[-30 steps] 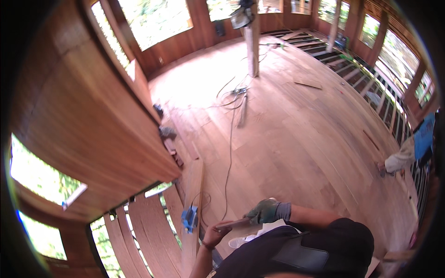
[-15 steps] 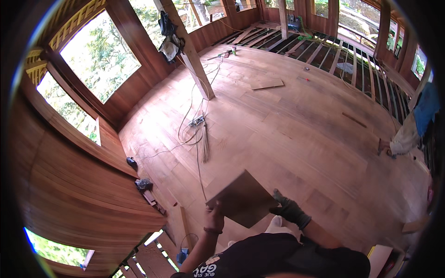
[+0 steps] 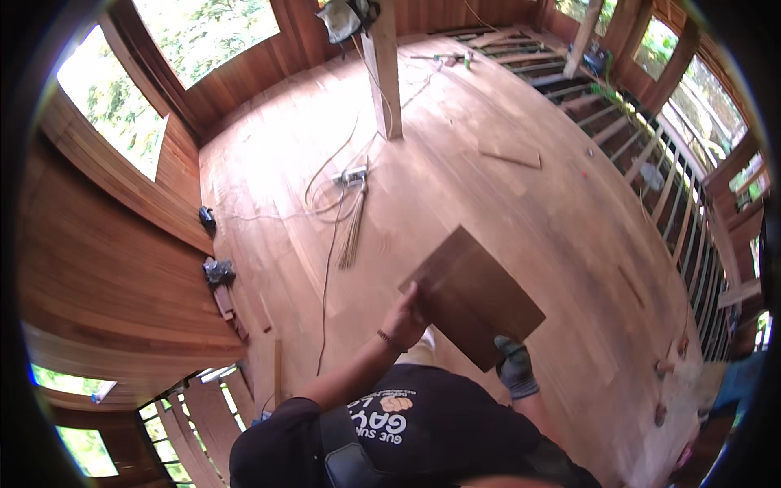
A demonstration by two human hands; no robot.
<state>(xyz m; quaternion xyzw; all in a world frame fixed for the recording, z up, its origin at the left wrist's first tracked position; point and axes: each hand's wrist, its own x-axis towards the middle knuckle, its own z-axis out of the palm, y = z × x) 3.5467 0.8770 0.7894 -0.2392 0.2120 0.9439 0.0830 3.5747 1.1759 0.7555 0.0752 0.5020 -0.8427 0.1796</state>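
Observation:
A flat, brown rectangular panel [image 3: 484,297] is held out in front of my body, above the wooden floor. My bare left hand [image 3: 408,315] grips its left edge, thumb on the upper face and the other fingers hidden beneath. At the near right side, my right hand [image 3: 515,368], in a dark grey glove, has its fingers closed about the panel's edge. I cannot tell whether the panel is solid wood or a thinner sheet.
A wooden post [image 3: 381,89] rises from the floor. Near it lie a stick broom [image 3: 351,232], cables and a grey power strip [image 3: 350,175]. Open joists [image 3: 667,175] line the far right. Another person's hand [image 3: 665,368] is low at the right. A loose board [image 3: 511,156] lies farther off.
The panel has moved up and rightward in view and has turned, with both hands still on it. My head view has shifted. The other person at the right is bent lower.

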